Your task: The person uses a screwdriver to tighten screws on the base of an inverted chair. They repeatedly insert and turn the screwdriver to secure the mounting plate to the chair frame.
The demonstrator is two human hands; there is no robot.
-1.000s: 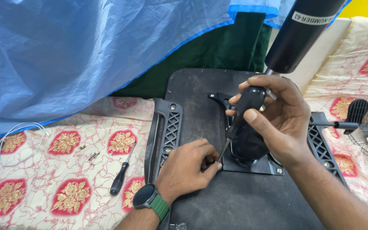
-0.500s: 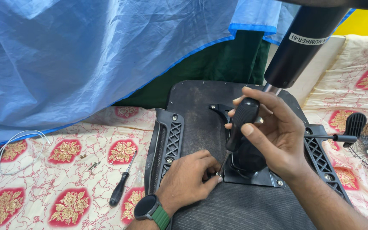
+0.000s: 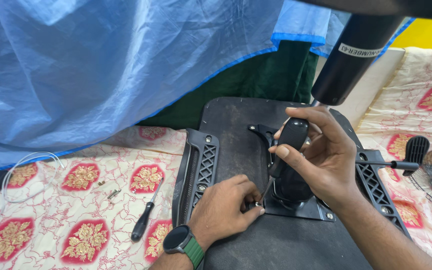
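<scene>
- Since the earlier frames the view has tipped a little: the black cylinder (image 3: 356,55) now rises higher at top right, while both hands sit at the same corner of the metal plate (image 3: 301,207) as before.
- Right hand (image 3: 321,155) is wrapped around the black handle of a screwdriver (image 3: 288,142); thumb and fingers are clamped on the grip.
- Its long axis slants from upper right down to lower left, the thin shaft ending at the plate's front-left corner.
- Left hand (image 3: 223,210), with a dark watch on a green strap (image 3: 181,242) at the wrist, lies below and left of that tip. Its fingertips are pinched together right at the point where the shaft meets the plate; whether a screw sits between them is too small to tell.
- So the left hand is the nearer one to the fixing point; the right hand is up the shaft, well above it.
- Plate and cylinder base stand on the black underside of a chair seat (image 3: 236,130), which has ribbed black brackets (image 3: 198,170) along its left and right edges.
- A second screwdriver (image 3: 143,220) lies unused on the red-and-cream patterned cloth (image 3: 51,220) to the left, near a few loose screws (image 3: 111,192).
- Blue plastic sheeting (image 3: 101,70) hangs over the back.
</scene>
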